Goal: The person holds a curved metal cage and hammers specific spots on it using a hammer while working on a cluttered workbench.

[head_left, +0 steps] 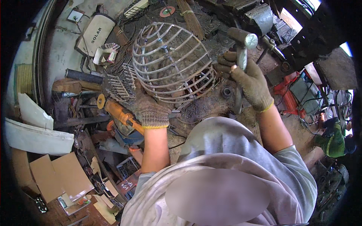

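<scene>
A rounded cage of bent metal bars (171, 64), with weld spots on its ribs, lies on the cluttered work surface ahead of me. My left hand (152, 109), in a knitted work glove with a yellow cuff, grips the cage at its near left edge; its fingertips are partly hidden. Raised to the right of the cage, my right hand (252, 81) wears a matching glove. Its fingers wrap round the handle of a heavy hammer (241, 37), whose thick cylindrical head points up, apart from the cage.
An orange angle grinder (122, 115) lies left of my left hand, near a rack of short metal rods (120, 84). Long thin rods (190, 19) lie beyond the cage. A red machine (298, 92) stands at right; a person in green (333, 139) is farther right.
</scene>
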The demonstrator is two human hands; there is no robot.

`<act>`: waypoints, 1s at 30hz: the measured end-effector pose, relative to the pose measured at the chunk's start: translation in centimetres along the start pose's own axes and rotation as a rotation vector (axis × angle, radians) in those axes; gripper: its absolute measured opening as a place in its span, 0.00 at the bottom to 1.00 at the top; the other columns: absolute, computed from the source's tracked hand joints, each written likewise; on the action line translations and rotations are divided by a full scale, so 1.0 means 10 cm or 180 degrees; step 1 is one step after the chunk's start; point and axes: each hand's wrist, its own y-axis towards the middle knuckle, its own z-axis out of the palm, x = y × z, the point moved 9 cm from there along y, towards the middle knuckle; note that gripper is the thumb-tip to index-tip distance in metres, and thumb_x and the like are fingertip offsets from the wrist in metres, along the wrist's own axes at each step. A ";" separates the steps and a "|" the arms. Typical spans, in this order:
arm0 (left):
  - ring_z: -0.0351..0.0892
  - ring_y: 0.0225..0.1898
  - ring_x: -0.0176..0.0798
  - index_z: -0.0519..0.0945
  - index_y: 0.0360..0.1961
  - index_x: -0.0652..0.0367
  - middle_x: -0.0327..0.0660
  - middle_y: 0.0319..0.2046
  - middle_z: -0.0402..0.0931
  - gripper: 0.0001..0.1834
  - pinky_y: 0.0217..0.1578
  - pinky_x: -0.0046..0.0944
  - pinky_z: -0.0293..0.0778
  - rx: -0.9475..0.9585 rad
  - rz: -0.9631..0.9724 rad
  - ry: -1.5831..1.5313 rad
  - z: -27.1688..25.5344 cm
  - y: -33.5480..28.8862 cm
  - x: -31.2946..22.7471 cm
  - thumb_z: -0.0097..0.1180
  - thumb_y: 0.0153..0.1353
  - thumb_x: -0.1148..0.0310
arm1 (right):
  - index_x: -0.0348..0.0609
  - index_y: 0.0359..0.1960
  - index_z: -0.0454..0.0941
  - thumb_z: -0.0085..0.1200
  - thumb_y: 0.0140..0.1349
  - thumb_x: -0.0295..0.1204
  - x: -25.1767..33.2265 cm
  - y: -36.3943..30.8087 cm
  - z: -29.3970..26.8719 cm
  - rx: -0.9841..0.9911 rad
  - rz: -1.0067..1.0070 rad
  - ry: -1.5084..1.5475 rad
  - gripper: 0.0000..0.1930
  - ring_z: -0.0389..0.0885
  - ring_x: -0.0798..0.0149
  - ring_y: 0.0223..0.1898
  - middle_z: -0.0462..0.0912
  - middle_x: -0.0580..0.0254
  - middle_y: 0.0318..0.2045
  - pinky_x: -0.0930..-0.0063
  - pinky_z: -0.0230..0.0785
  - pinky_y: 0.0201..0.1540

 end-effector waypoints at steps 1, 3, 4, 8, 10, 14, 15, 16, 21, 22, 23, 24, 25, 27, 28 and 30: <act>0.75 0.56 0.60 0.72 0.62 0.50 0.47 0.61 0.72 0.31 0.52 0.69 0.73 0.0070 -0.0102 -0.0134 -0.03 0.00 0.04 0.45 0.66 0.42 | 0.34 0.60 0.67 0.51 0.68 0.30 0.00 -0.01 0.06 0.0133 0.0000 0.0168 0.21 0.75 0.64 0.55 0.78 0.53 0.53 0.69 0.67 0.59; 0.73 0.57 0.60 0.72 0.62 0.50 0.49 0.61 0.71 0.31 0.54 0.68 0.71 -0.0187 0.0006 -0.0045 -0.14 0.03 0.08 0.45 0.66 0.42 | 0.34 0.60 0.67 0.51 0.68 0.29 0.01 -0.03 0.10 0.0113 -0.0006 -0.0003 0.21 0.75 0.64 0.55 0.78 0.53 0.53 0.68 0.67 0.59; 0.72 0.59 0.60 0.72 0.62 0.50 0.50 0.61 0.70 0.31 0.56 0.68 0.70 -0.0516 0.0193 0.0200 -0.21 0.03 0.08 0.45 0.66 0.42 | 0.34 0.60 0.67 0.51 0.68 0.29 0.01 -0.03 0.10 0.0087 -0.0002 -0.0171 0.21 0.75 0.64 0.55 0.78 0.53 0.53 0.68 0.67 0.59; 0.66 0.64 0.60 0.70 0.65 0.49 0.48 0.64 0.67 0.34 0.62 0.67 0.62 -0.0017 0.0129 -0.0204 -0.31 0.01 0.17 0.47 0.64 0.40 | 0.35 0.60 0.68 0.52 0.67 0.32 0.06 -0.07 0.19 0.0022 0.0002 -0.0396 0.23 0.75 0.65 0.53 0.78 0.54 0.52 0.68 0.66 0.59; 0.65 0.64 0.59 0.69 0.65 0.49 0.48 0.65 0.66 0.36 0.62 0.67 0.62 0.0053 0.0029 -0.0216 -0.33 0.00 0.28 0.47 0.62 0.38 | 0.35 0.60 0.68 0.53 0.66 0.34 0.06 -0.09 0.23 0.0042 -0.0056 -0.0443 0.23 0.75 0.65 0.53 0.78 0.55 0.52 0.68 0.66 0.59; 0.65 0.64 0.58 0.69 0.65 0.49 0.47 0.65 0.67 0.37 0.63 0.67 0.62 0.0078 0.0104 -0.0268 -0.39 0.00 0.30 0.47 0.61 0.37 | 0.35 0.60 0.68 0.55 0.65 0.37 0.06 -0.10 0.29 0.0022 -0.0246 -0.0477 0.25 0.75 0.64 0.53 0.78 0.55 0.52 0.67 0.66 0.58; 0.64 0.66 0.57 0.64 0.68 0.49 0.46 0.68 0.62 0.36 0.63 0.65 0.63 0.0351 0.0071 -0.0470 -0.33 -0.06 0.30 0.45 0.64 0.40 | 0.35 0.60 0.68 0.55 0.65 0.37 0.04 -0.11 0.31 0.0034 -0.0242 -0.0472 0.25 0.75 0.64 0.53 0.78 0.55 0.52 0.67 0.66 0.58; 0.64 0.66 0.57 0.64 0.68 0.49 0.46 0.68 0.62 0.36 0.63 0.65 0.63 0.0355 0.0085 -0.0469 -0.32 -0.08 0.30 0.45 0.64 0.40 | 0.35 0.60 0.68 0.55 0.65 0.37 0.01 -0.11 0.32 0.0038 -0.0240 -0.0369 0.26 0.75 0.64 0.53 0.78 0.54 0.52 0.67 0.67 0.58; 0.65 0.65 0.57 0.64 0.68 0.49 0.47 0.66 0.65 0.38 0.63 0.66 0.62 0.0715 0.0052 -0.0672 -0.28 -0.10 0.37 0.46 0.63 0.39 | 0.35 0.60 0.68 0.54 0.65 0.40 -0.09 -0.12 0.31 0.0037 -0.0204 -0.0718 0.27 0.76 0.63 0.51 0.78 0.53 0.52 0.66 0.68 0.56; 0.66 0.64 0.56 0.65 0.68 0.49 0.47 0.66 0.65 0.38 0.63 0.66 0.62 0.0724 -0.0001 -0.0530 -0.26 -0.10 0.42 0.47 0.62 0.38 | 0.35 0.60 0.68 0.55 0.65 0.41 -0.05 -0.14 0.33 0.0034 -0.0217 -0.0589 0.27 0.76 0.63 0.51 0.78 0.54 0.51 0.66 0.68 0.56; 0.66 0.64 0.56 0.65 0.68 0.49 0.47 0.66 0.65 0.38 0.63 0.66 0.62 0.0724 -0.0024 -0.0534 -0.23 -0.10 0.46 0.47 0.62 0.38 | 0.36 0.59 0.69 0.55 0.64 0.42 0.00 -0.15 0.35 0.0026 -0.0232 -0.0459 0.27 0.76 0.64 0.50 0.78 0.55 0.50 0.66 0.68 0.55; 0.68 0.63 0.56 0.66 0.67 0.49 0.47 0.65 0.67 0.37 0.62 0.66 0.64 0.0985 -0.0298 -0.1149 -0.10 -0.14 0.54 0.48 0.63 0.39 | 0.36 0.59 0.69 0.55 0.64 0.42 0.06 -0.16 0.36 -0.0001 -0.0230 -0.0464 0.27 0.76 0.64 0.50 0.78 0.55 0.50 0.66 0.68 0.55; 0.69 0.62 0.56 0.66 0.67 0.50 0.47 0.64 0.68 0.37 0.61 0.66 0.65 0.1117 -0.0425 -0.1459 -0.10 -0.16 0.56 0.48 0.63 0.40 | 0.36 0.59 0.69 0.55 0.64 0.42 0.12 -0.17 0.39 0.0001 -0.0165 -0.0435 0.27 0.76 0.64 0.49 0.78 0.56 0.48 0.66 0.69 0.54; 0.71 0.60 0.56 0.67 0.66 0.49 0.47 0.61 0.70 0.34 0.59 0.65 0.67 0.0670 -0.0091 -0.0318 -0.50 -0.10 0.50 0.50 0.64 0.42 | 0.36 0.56 0.70 0.58 0.62 0.42 0.29 -0.16 0.48 0.0252 -0.0154 -0.0605 0.27 0.77 0.65 0.46 0.78 0.60 0.45 0.66 0.70 0.51; 0.72 0.58 0.54 0.67 0.65 0.51 0.47 0.58 0.71 0.33 0.58 0.63 0.68 0.0292 0.0378 0.0522 -0.61 -0.03 0.40 0.53 0.64 0.45 | 0.36 0.56 0.70 0.58 0.62 0.42 0.33 -0.15 0.46 0.0214 -0.0164 -0.0614 0.27 0.77 0.65 0.46 0.78 0.60 0.45 0.66 0.70 0.51; 0.73 0.56 0.53 0.67 0.64 0.53 0.47 0.55 0.73 0.32 0.58 0.61 0.68 -0.0186 0.0713 0.1408 -0.74 -0.04 0.21 0.55 0.64 0.48 | 0.35 0.55 0.71 0.59 0.60 0.43 0.46 -0.15 0.48 0.0359 -0.0472 -0.0787 0.27 0.77 0.64 0.44 0.80 0.58 0.42 0.65 0.70 0.50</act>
